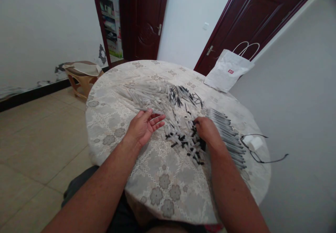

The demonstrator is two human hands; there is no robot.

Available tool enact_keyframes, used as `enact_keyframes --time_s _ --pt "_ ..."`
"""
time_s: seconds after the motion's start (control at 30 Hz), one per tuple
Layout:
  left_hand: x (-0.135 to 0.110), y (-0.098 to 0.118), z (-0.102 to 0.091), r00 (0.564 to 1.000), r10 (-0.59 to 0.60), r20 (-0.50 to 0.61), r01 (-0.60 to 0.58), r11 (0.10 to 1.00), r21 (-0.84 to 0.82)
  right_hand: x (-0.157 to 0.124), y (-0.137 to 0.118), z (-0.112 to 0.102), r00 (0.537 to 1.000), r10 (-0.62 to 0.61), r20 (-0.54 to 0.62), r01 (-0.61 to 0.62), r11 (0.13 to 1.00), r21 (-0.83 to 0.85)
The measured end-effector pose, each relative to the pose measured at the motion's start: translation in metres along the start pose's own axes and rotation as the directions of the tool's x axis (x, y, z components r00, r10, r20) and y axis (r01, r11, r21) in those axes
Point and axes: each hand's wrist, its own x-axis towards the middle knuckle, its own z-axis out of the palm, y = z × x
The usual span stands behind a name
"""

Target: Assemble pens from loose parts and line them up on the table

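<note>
My left hand pinches a slim pen barrel between thumb and forefinger, the other fingers loosely spread. It hovers at the near edge of a heap of clear pen barrels. My right hand has its fingertips closed in among small clear and black pen caps; whatever they grip is hidden. Thin black-tipped refills lie in a bunch beyond the hands. Just right of my right hand, a row of assembled-looking pens lies side by side, partly covered by my forearm.
A round table with a patterned cloth carries everything. Eyeglasses and a crumpled white item lie at its right edge. A white paper bag stands at the back right. Beyond the left rim is a wooden stool.
</note>
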Motion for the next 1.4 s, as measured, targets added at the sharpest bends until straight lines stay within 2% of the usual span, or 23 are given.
enact_keyframes --time_s 0.17,0.47,0.57,0.67,0.73,0.83,0.93,1.1,1.17,1.27,1.4 --pt "-0.001 0.0 0.002 1.0 -0.007 0.012 0.007 1.0 0.018 0.001 -0.003 0.005 0.998 -0.034 0.052 0.036 0.999 -0.031" --pt "-0.001 -0.002 0.0 0.999 -0.007 0.035 0.006 0.999 0.033 0.0 -0.007 0.013 0.999 -0.03 0.034 0.03 1.0 -0.005" --pt "0.001 -0.003 -0.002 0.999 -0.004 0.05 0.002 0.999 0.039 0.0 -0.009 0.011 0.997 -0.045 -0.057 0.048 0.998 0.044" --pt "0.001 -0.005 -0.003 0.998 0.008 0.064 -0.012 0.998 0.06 -0.004 -0.02 0.006 0.967 -0.054 -0.249 0.105 0.974 0.198" --pt "0.0 -0.006 -0.003 0.997 0.017 0.071 -0.023 0.996 0.083 -0.009 -0.036 0.001 0.937 -0.048 -0.346 0.179 0.916 0.358" --pt "-0.002 -0.006 -0.001 0.996 0.022 0.086 -0.031 0.993 0.112 -0.022 -0.063 -0.003 0.921 -0.061 -0.386 0.291 0.765 0.574" --pt "-0.003 -0.007 0.0 0.995 0.025 0.093 -0.038 0.99 0.135 -0.032 -0.086 -0.001 0.929 -0.1 -0.356 0.34 0.609 0.716" --pt "-0.002 -0.008 -0.002 0.993 0.034 0.117 -0.052 0.987 0.151 -0.033 -0.098 0.012 0.956 -0.078 -0.281 0.291 0.315 0.903" --pt "-0.002 -0.008 -0.002 0.991 0.034 0.129 -0.053 0.988 0.148 -0.031 -0.098 0.016 0.964 -0.05 -0.26 0.263 0.284 0.922" --pt "-0.003 -0.008 -0.001 0.99 0.039 0.138 -0.06 0.987 0.15 -0.031 -0.098 0.016 0.966 -0.035 -0.256 0.253 0.328 0.91" --pt "-0.004 -0.008 0.0 0.989 0.029 0.142 -0.052 0.985 0.163 -0.033 -0.1 0.014 0.961 -0.074 -0.266 0.275 0.356 0.893"
